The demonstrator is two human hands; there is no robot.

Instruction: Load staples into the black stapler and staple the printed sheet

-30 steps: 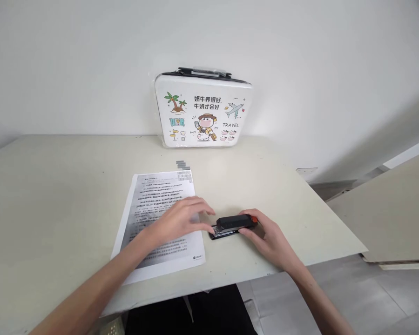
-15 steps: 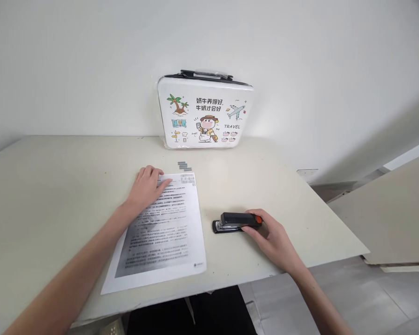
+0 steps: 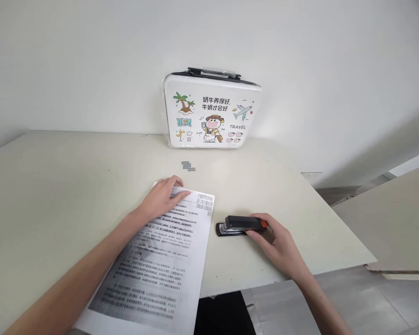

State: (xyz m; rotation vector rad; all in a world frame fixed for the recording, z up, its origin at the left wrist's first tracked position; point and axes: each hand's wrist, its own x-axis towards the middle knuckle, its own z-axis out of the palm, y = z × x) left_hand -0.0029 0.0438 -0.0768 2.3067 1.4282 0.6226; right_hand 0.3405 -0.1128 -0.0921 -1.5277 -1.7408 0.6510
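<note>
My left hand (image 3: pixel 164 197) grips the top edge of a printed sheet of paper (image 3: pixel 160 260), thumb on the print and fingers over the far edge. Whether more sheets lie beneath it, I cannot tell. The sheet slants across the table, its lower end past the front edge. To its right, a black stapler (image 3: pixel 242 224) with a red-orange mark at its rear rests on the table, its front toward the paper. My right hand (image 3: pixel 274 237) is closed round the stapler's rear end. A small gap separates the stapler from the paper.
Several grey staple strips (image 3: pixel 188 166) lie beyond the paper. A white case (image 3: pixel 212 111) with cartoon travel prints and a black handle leans against the wall. The pale table (image 3: pixel 73 186) ends at the right and in front, with a dark object (image 3: pixel 223 316) below the front edge.
My left hand has drawn the paper toward me and to the right, tilting it, so its top right corner is nearer the stapler. My right hand stays on the stapler.
</note>
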